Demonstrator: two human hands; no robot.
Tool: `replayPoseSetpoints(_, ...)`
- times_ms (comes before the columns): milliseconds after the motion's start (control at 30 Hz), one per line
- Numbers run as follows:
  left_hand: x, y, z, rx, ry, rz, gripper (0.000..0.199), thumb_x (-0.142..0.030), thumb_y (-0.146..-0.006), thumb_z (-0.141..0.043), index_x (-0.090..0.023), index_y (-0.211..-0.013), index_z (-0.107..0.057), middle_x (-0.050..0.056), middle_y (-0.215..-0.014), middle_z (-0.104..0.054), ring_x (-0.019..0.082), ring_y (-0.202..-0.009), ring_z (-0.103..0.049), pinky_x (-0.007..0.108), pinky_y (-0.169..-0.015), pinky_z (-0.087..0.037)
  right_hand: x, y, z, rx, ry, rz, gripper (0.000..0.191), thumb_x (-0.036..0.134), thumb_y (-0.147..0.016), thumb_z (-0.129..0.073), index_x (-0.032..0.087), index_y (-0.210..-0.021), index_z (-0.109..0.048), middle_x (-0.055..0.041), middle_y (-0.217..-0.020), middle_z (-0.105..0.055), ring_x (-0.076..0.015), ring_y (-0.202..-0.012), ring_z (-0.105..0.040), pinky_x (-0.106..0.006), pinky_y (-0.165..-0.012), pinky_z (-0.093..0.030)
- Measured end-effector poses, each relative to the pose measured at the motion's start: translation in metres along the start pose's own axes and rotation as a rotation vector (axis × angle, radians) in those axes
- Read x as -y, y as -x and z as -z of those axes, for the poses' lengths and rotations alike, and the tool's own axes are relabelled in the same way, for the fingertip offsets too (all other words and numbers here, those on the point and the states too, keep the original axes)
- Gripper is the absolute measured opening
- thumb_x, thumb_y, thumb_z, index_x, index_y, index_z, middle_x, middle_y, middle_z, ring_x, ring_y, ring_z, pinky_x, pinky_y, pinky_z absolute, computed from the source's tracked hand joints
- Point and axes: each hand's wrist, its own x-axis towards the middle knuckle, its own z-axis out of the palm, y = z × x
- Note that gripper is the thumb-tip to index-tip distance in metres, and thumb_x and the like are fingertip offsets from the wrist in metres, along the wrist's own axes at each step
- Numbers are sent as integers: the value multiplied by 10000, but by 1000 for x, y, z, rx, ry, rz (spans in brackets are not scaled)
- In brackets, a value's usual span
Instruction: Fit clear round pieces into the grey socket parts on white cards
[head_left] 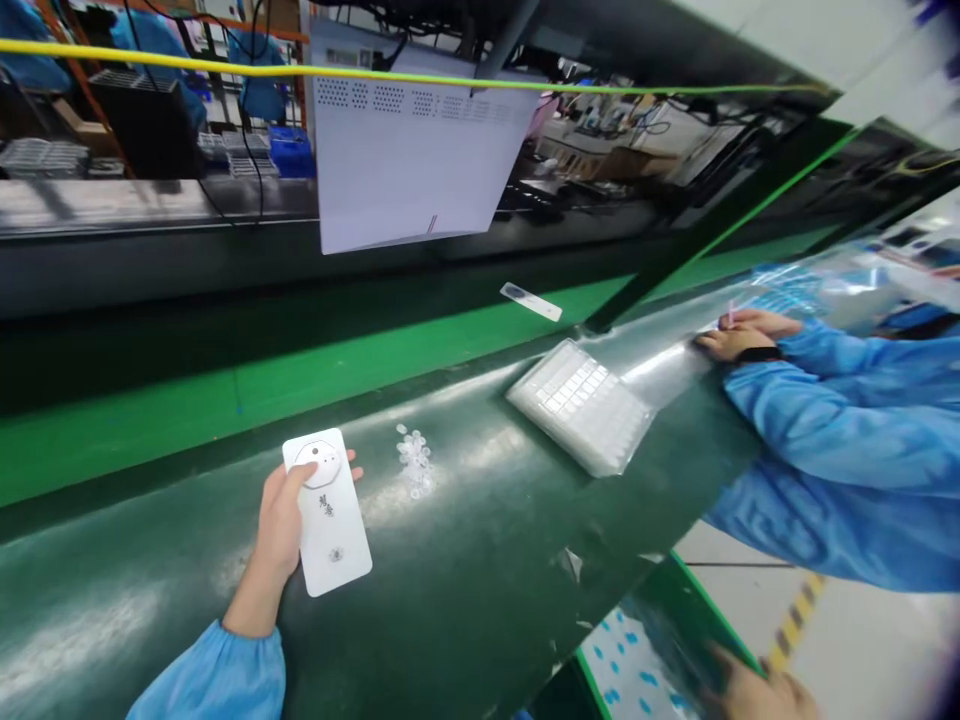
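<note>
My left hand [281,520] is closed on a flat white rectangular panel [341,535], thumb on its front and fingertips showing past its right edge. The panel has rounded corners, a round outline near the top and dark printed marks below. Just right of it, a small pile of clear round pieces [416,465] lies on the green work surface [465,600]. At the bottom right, my right hand [769,692] is smeared by motion beside a green-edged bin [712,610]. That bin holds a white sheet with blue spots [630,670]. What the right hand holds, if anything, is unclear.
A clear-wrapped stack of white pieces [585,405] lies right of centre. Behind it is a small printed strip [531,301]. A co-worker's blue sleeves [847,400] and hands [742,335] are at the right. A white board [412,160] hangs above, crossed by a yellow-green cable [225,68].
</note>
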Motion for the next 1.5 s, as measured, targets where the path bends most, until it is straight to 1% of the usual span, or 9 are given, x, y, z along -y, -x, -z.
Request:
replayPoseSetpoints(133,-1,1,0,-2,-22,-21,568,-381,-678,-742,-44,-1131,-678,235,-1206,-684,443,-1037,-691,322,-541,-562,48,-28,5,-137,156,-194,306,480,-914,-538,302,-701,-666,-85,-520,-575,-251,-332,-502,-375,-345,-333)
replayPoseSetpoints(267,-1,1,-1,-3,-32,-20,591,-389,-668,-743,-37,-1138,-675,241,-1211,-679,446,-1050,-686,311,-525,-552,150,-72,-12,-43,-174,173,249,322,-950,-496,207,-1026,-703,-149,-1012,-709,-284,-840,-716,-402,-673,-574)
replayPoseSetpoints(367,-2,2,-2,11,-25,-19,598,-394,-662,-755,-38,-1134,-672,240,-1207,-681,440,-1046,-689,307,-532,-554,227,-87,-45,316,-415,406,218,301,-1004,-530,226,-1061,-726,-103,-1064,-704,-227,-928,-702,-339,-808,-579)
replayPoseSetpoints(467,-1,1,-1,20,-20,-25,599,-404,-670,-760,-39,-1135,-667,239,-1194,-687,433,-1030,-696,306,-544,-554,271,-94,-77,577,-435,506,224,307,-1021,-547,221,-1097,-739,-91,-1039,-707,-224,-906,-695,-337,-832,-565)
replayPoseSetpoints(600,3,-1,2,37,-33,-19,615,-429,-691,-746,-39,-1158,-657,246,-1206,-679,428,-1015,-701,304,-545,-548,281,-101,-99,651,-375,505,205,253,-1001,-562,195,-1033,-756,-89,-993,-720,-244,-893,-693,-358,-834,-554)
replayPoseSetpoints(700,8,-1,3,54,-35,-65,723,-408,-755,-714,-147,-1402,-525,184,-1220,-684,370,-937,-730,309,-572,-565,278,-105,-100,643,-399,455,236,239,-997,-518,187,-964,-747,-97,-950,-734,-238,-854,-692,-354,-807,-544)
replayPoseSetpoints(867,17,4,3,50,-212,-228,811,-338,-908,-608,-359,-1597,-180,100,-1185,-703,249,-821,-738,285,-615,-565,296,-106,-86,680,-690,99,359,489,-967,-568,168,-857,-683,-39,-634,-636,-165,-557,-584,-281,-567,-471)
replayPoseSetpoints(1067,29,1,4,90,-573,-509,265,-284,-880,-680,-248,-1127,-771,73,-1219,-703,263,-1094,-664,336,-1009,-496,339,-98,-77,906,-1080,-184,510,661,-846,-685,161,-795,-598,27,-532,-494,-80,-437,-375,-209,-422,-277)
replayPoseSetpoints(1500,33,2,4,289,-602,-595,167,-282,-923,-698,-286,-1055,-800,36,-1042,-762,230,-949,-704,311,-882,-553,351,-92,-79,939,-1134,-94,424,554,-833,-763,136,-792,-702,25,-548,-472,-80,-507,-368,-218,-471,-290)
